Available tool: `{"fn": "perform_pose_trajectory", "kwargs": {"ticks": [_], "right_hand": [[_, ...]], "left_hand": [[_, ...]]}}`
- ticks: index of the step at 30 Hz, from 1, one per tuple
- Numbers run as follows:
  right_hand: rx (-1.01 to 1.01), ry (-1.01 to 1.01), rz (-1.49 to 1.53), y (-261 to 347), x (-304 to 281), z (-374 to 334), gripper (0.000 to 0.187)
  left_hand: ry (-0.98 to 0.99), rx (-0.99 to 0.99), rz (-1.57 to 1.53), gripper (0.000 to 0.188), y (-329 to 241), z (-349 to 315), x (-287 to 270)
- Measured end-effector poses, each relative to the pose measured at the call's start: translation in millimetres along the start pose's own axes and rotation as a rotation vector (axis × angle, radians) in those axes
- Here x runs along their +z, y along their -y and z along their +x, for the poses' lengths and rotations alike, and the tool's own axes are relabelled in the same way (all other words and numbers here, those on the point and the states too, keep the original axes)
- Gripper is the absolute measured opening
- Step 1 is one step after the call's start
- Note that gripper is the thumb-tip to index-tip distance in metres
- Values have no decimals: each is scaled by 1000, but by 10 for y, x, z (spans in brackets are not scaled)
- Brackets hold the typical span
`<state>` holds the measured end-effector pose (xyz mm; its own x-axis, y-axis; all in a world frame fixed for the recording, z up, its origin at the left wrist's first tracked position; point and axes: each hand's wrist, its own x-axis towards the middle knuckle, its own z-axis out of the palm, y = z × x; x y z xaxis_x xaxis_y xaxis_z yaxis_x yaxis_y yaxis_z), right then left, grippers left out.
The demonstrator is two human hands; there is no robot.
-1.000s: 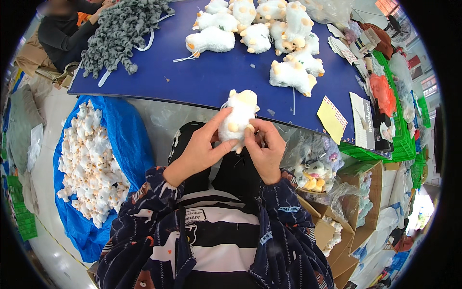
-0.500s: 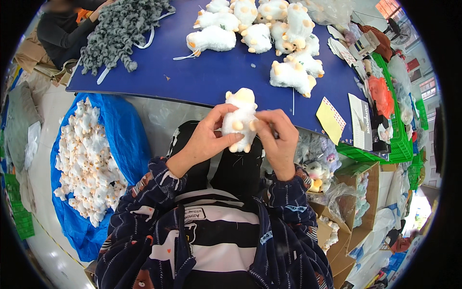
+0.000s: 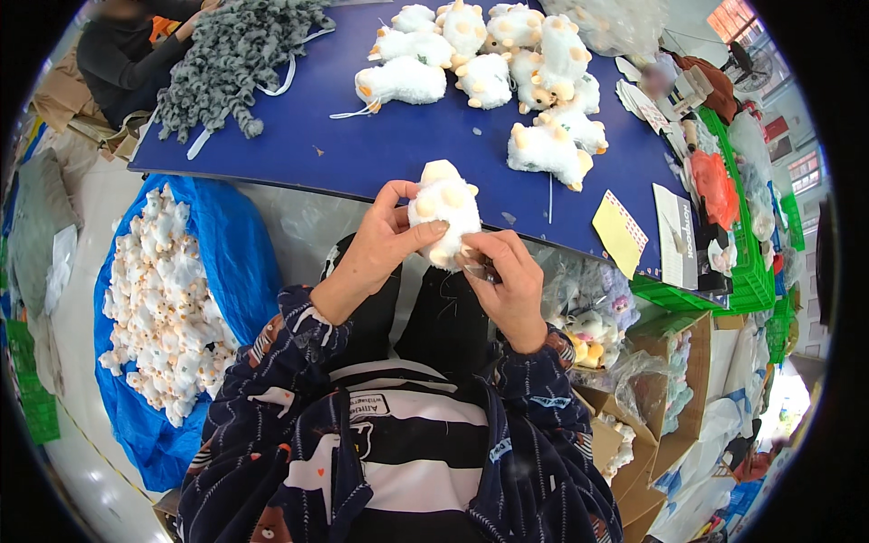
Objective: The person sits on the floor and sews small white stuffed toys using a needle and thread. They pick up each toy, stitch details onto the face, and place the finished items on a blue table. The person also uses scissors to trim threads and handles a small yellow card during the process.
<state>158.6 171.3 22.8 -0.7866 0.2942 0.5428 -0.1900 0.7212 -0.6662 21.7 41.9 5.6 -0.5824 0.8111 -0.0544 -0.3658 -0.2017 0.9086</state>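
A small white plush animal point(image 3: 445, 210) with cream-coloured feet is held above my lap, just off the near edge of the table. My left hand point(image 3: 376, 240) is closed round its left side, the thumb lying across its body. At its lower right end, the fingers of my right hand point(image 3: 507, 281) are pinched together against the plush. Whether they also hold something small there is hidden. More white plush animals point(image 3: 407, 81) lie in a group on the blue table point(image 3: 362, 149) beyond my hands, one with a white string trailing from it.
To my left stands a blue bag point(image 3: 244, 235) full of small white plush pieces. A grey curly heap point(image 3: 235, 68) covers the table's far left, near another person point(image 3: 131, 59). A yellow card point(image 3: 620, 233), green crate point(image 3: 756, 262) and cardboard box point(image 3: 674, 362) are on the right.
The plush animal has turned and tilted a little in my left hand. My right hand has moved down and left, from its side to its lower end.
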Motion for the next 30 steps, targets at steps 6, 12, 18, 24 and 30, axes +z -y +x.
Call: {"fn": "perform_pose_trajectory", "kwargs": {"ticks": [6,12,18,24,30], "right_hand": [[294,-79,241,27,42,118,13],[501,-218,474,99,43,147,13],[371,-184,189,141,206,-52,18],[89,-1,108,159,211,-47,22],[338,-52,365,152,208,27,19]], "left_hand": [[-30,-87,-116,46,-36,24,68],[-22,-101,-513,41,-32,59,77],[136,-123,-764,43,135,11,-39],[141,-101,-787,42,276,-91,-162],[25,82,-471,54,139,-214,-129]]}}
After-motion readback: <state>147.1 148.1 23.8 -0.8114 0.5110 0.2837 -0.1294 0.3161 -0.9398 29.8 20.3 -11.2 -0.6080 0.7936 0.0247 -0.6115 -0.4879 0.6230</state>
